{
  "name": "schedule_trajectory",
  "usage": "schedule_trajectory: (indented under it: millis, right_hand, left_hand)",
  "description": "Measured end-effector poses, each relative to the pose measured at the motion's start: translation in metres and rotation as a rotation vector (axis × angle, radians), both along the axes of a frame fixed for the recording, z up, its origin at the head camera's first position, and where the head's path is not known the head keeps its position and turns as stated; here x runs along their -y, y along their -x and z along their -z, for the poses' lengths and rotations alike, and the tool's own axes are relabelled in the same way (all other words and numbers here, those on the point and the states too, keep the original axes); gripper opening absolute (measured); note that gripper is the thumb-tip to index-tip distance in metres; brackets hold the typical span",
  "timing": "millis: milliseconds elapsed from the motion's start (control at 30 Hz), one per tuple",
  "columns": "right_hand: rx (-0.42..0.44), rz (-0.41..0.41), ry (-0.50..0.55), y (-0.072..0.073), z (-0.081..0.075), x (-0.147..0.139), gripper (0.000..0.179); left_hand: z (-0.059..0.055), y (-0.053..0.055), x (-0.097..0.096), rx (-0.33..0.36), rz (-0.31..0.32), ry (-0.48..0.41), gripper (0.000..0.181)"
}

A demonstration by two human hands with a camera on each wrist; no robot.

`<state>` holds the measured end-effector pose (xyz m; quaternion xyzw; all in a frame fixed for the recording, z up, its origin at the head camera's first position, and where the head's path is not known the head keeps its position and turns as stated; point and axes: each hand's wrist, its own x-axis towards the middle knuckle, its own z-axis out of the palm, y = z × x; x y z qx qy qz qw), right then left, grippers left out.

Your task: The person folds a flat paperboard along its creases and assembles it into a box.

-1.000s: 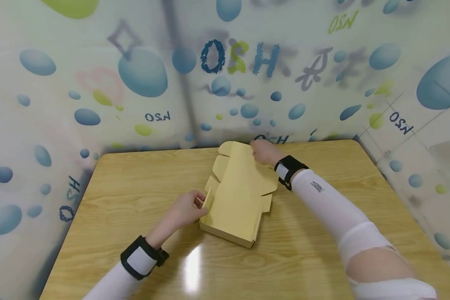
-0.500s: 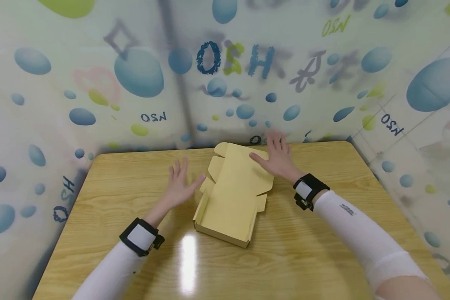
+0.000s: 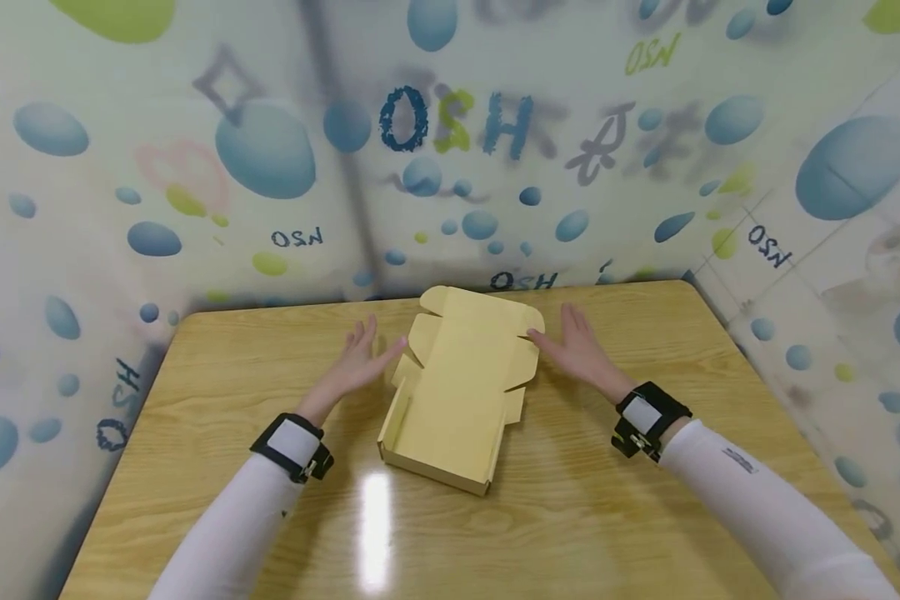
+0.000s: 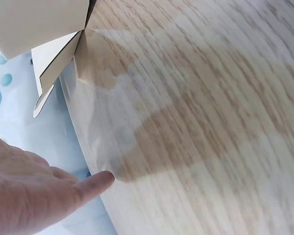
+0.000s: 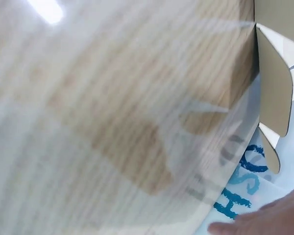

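A yellowish cardboard mailer box [image 3: 461, 392] lies unfolded on the table in the head view, its shallow tray end nearest me. The long lid panel with its side flaps [image 3: 521, 362] stretches toward the back wall. My left hand [image 3: 352, 365] hovers left of the box, fingers spread and thumb pointing toward a left flap [image 3: 424, 337]. On the other side, my right hand [image 3: 581, 354] is spread too, its thumb tip overlapping the edge of a right flap. Neither hand grips anything. The left wrist view shows box cardboard [image 4: 39, 24] above the hand; the right wrist view shows flaps [image 5: 274, 78] beside it.
The wood-grain table [image 3: 607, 492] reflects a bright light streak in front of the box. A patterned wall covering [image 3: 480, 167] with blue and green drops and lettering rises right behind the table's far edge.
My left hand has let go of the box's left side wall, and my right hand has released the far end. Both have spread apart; the right then moved nearer and rightward, off the lid.
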<state>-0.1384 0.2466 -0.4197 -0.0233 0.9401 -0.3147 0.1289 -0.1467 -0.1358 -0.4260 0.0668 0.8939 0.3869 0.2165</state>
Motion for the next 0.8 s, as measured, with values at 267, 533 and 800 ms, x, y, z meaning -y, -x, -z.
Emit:
schedule_trajectory:
  millis: [267,533,800]
  right_hand:
    - [0.004,0.067,0.138,-0.016,0.011,0.013,0.066]
    - [0.076,0.154,0.283,-0.002,0.006,0.032,0.046]
    - [-0.012,0.108,0.180,0.039,0.004,0.056,0.040]
  left_hand:
    - [0.005,0.000,0.002,-0.080,0.015,-0.042,0.066]
    - [0.004,-0.010,-0.001,-0.005,-0.074,-0.126,0.029]
    - [0.005,-0.029,-0.006,0.038,-0.175,-0.170,0.012]
